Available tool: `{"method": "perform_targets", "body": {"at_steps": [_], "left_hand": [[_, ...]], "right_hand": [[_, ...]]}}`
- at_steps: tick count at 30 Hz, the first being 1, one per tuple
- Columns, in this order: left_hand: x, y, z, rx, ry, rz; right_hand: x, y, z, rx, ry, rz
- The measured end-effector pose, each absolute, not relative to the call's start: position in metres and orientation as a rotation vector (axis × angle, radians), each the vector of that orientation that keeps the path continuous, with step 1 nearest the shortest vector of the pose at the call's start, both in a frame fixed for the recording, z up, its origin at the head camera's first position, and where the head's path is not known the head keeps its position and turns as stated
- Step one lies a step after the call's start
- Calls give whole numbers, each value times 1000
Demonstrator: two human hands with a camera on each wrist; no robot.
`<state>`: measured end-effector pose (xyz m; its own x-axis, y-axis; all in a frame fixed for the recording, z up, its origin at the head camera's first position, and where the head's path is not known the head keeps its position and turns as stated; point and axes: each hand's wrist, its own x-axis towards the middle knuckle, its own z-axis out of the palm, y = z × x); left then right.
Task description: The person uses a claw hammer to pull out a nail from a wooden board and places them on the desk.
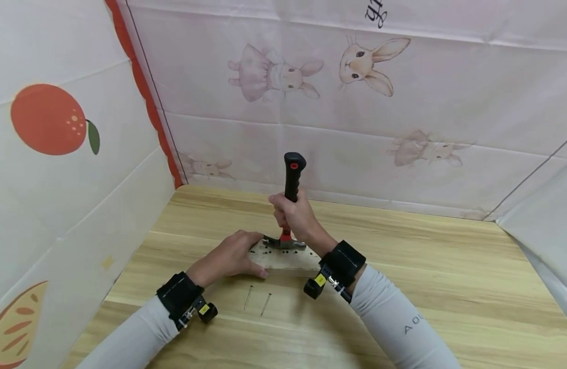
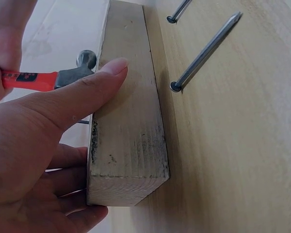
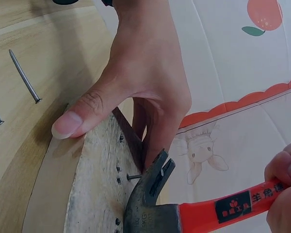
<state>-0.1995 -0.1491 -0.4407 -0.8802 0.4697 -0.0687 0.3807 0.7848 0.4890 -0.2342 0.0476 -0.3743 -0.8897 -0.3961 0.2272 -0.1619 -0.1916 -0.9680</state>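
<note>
My right hand (image 1: pixel 302 218) grips the red-and-black handle of a claw hammer (image 1: pixel 292 177), which stands nearly upright. Its dark metal head (image 3: pixel 153 216) lies against the top of a pale wooden block (image 1: pixel 290 263). Around the block's left end my left hand (image 1: pixel 233 254) holds it, thumb on the near side and fingers on the far side. From the block's top face, marked with several dark holes, a nail (image 3: pixel 134 176) sticks out and runs to the hammer's claw (image 3: pixel 157 182). How deep it sits in the claw's slot I cannot tell.
Two loose nails, a left one (image 1: pixel 248 297) and a right one (image 1: pixel 266 304), lie on the wood-grain table (image 1: pixel 431 287) in front of the block. Printed sheets with rabbits (image 1: pixel 366 66) and fruit (image 1: pixel 48 119) hang behind and to the left.
</note>
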Motion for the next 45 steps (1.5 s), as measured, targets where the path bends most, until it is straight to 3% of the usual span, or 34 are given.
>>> {"method": "perform_targets", "body": {"at_steps": [45], "left_hand": [[-200, -150, -444, 615, 2776, 726]], "right_hand": [[-230, 95, -384, -849, 1477, -2544]]}}
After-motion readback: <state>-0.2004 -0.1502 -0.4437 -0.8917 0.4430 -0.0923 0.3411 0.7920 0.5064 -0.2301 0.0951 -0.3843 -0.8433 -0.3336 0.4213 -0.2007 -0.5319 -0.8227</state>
